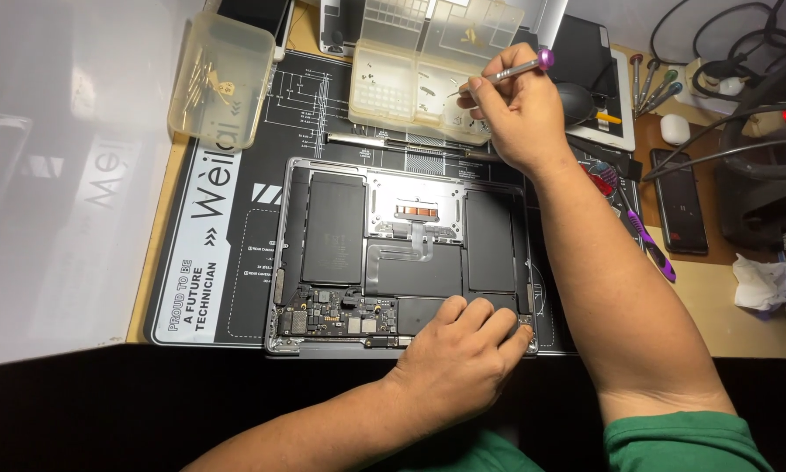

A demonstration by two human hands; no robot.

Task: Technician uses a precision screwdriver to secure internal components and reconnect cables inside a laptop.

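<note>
Two bare hands work over an opened laptop (401,253) lying on a dark printed mat (227,262) in the middle of the frame.

The left hand (458,354) rests palm down on the laptop's lower right corner, fingers together and curled lightly over the edge, holding nothing. The right hand (515,109), in the upper middle of the frame, pinches a thin screwdriver (511,72) with a purple cap between thumb and fingers, its tip reaching over the clear compartment tray (410,74) of small screws just above the laptop. A small clear plastic tub (222,79) sits at the upper left of the mat. At the right, a purple-handled tool (650,249) lies beside the forearm, a dark phone (681,205) farther right, and a crumpled white tissue (760,281) near the right edge.
</note>
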